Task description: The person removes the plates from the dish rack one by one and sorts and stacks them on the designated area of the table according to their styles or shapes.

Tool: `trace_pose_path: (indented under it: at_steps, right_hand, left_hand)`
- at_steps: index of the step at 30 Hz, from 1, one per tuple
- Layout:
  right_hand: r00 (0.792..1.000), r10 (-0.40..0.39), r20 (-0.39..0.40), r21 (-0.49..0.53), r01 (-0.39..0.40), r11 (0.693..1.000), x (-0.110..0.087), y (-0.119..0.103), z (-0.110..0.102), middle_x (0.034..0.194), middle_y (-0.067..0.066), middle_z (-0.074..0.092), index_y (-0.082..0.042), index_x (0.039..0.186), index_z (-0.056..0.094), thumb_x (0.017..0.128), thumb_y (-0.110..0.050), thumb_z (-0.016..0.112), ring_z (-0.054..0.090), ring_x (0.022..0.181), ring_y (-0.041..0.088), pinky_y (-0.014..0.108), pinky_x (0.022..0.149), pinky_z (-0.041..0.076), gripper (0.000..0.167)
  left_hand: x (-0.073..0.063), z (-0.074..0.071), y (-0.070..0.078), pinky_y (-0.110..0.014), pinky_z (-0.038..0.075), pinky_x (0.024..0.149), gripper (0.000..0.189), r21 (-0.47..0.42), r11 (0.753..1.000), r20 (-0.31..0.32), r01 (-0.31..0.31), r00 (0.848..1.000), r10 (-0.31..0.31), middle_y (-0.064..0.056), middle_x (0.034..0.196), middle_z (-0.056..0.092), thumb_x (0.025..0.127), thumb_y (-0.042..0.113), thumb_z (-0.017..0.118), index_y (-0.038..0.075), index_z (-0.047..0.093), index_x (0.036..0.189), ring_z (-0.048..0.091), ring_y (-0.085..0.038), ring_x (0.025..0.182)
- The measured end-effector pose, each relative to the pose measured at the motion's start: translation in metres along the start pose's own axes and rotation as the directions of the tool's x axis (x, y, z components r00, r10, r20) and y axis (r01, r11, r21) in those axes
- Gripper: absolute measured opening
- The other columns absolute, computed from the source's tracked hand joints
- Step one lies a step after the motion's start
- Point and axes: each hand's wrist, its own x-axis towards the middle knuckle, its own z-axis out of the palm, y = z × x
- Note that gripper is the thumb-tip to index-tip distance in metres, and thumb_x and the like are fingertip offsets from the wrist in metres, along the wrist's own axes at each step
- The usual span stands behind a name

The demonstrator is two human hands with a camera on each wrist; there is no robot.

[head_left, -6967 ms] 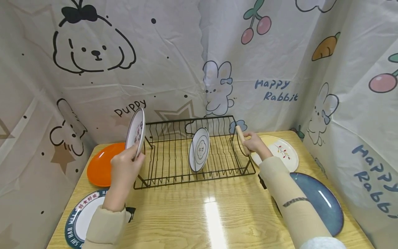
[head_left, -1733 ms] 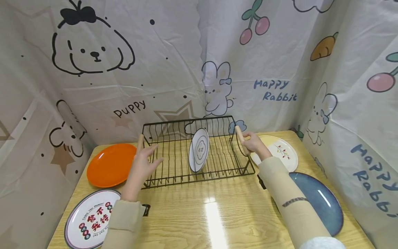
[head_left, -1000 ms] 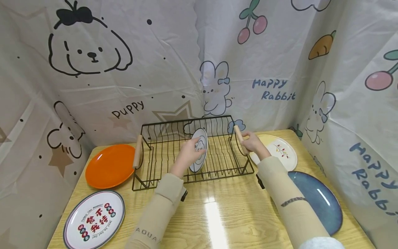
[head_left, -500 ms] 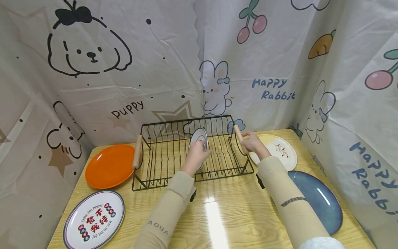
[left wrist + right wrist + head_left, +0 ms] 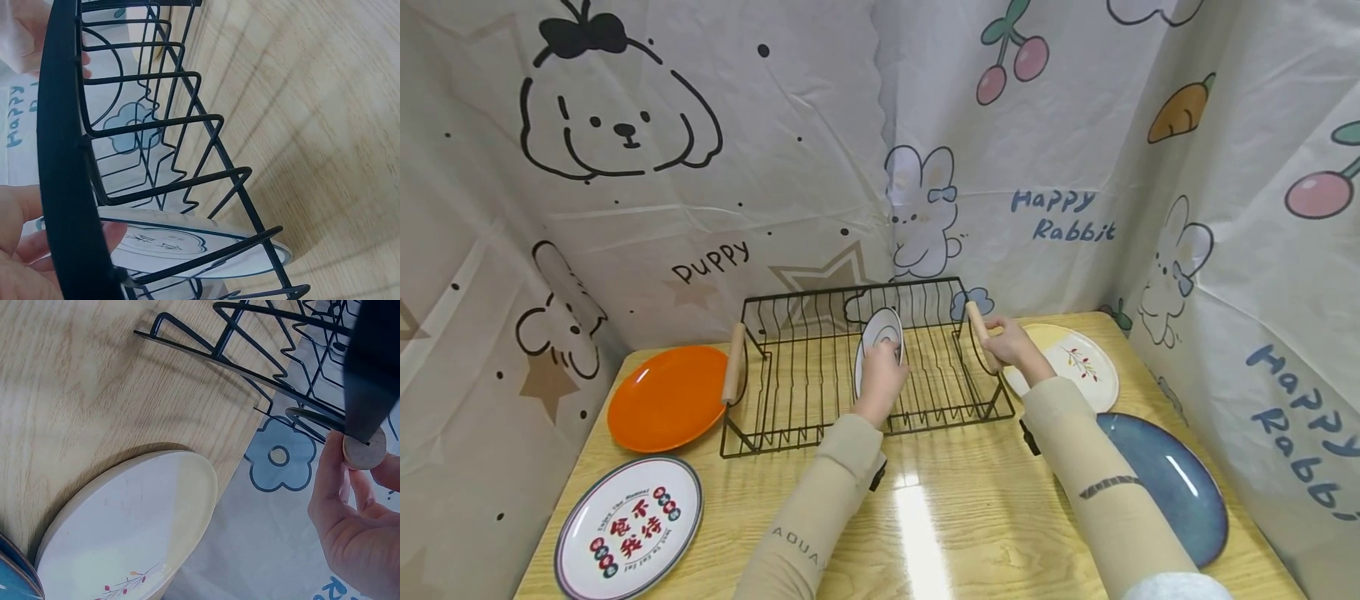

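Note:
A white plate with dark ring lines [image 5: 871,333] stands on edge in the black wire dish rack [image 5: 805,433], near the middle. My left hand [image 5: 882,379] pinches this plate from the front. In the left wrist view, the thumb lies on one side of the plate [image 5: 219,244] and fingers [image 5: 114,235] show at its printed face, behind the rack wires. At the rack's right end, my right hand [image 5: 1013,346] grips the pale wooden handle [image 5: 981,333]; the right wrist view shows fingers around the handle's round end [image 5: 365,452].
Left of the rack lie an orange plate [image 5: 662,400] and a white plate with red characters [image 5: 628,529]. To the right are a cream-and-white plate with a berry sprig [image 5: 1093,375] and a blue plate [image 5: 1172,483], partly under the right sleeve. A printed curtain [image 5: 820,150] hangs behind.
Earlier my left hand held a plate up at the left; a plate with red characters now lies there. The left hand then moved right to the racked plate. The right hand stayed on its handle.

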Motion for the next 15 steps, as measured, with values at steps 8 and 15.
trace_pose_path:
  at_steps: [8,15]
  right_hand:
    - [1.000,0.010,0.003,0.006,-0.010,1.000,0.0000,0.0001,0.0006,0.118,0.028,0.047,0.001,0.135,0.035,0.090,-0.006,0.047,0.054,0.099,0.035,0.030,0.064,0.049,0.048]
    - [1.000,0.013,0.009,0.013,-0.013,1.000,0.0002,0.0001,-0.0003,0.120,0.028,0.046,0.000,0.136,0.034,0.091,-0.007,0.046,0.053,0.105,0.040,0.033,0.067,0.049,0.047]
  left_hand:
    - [0.0004,0.0017,-0.0020,-0.021,0.034,0.040,0.024,0.010,1.000,0.013,0.012,1.000,-0.012,-0.016,0.081,0.060,0.085,0.001,0.060,-0.006,0.063,0.107,0.036,-0.010,0.039]
    - [0.0001,-0.0004,-0.0003,-0.023,0.043,0.045,0.031,-0.038,0.999,0.008,0.035,0.999,-0.034,-0.022,0.098,0.064,0.082,-0.002,0.061,-0.008,0.061,0.112,0.046,-0.012,0.042]
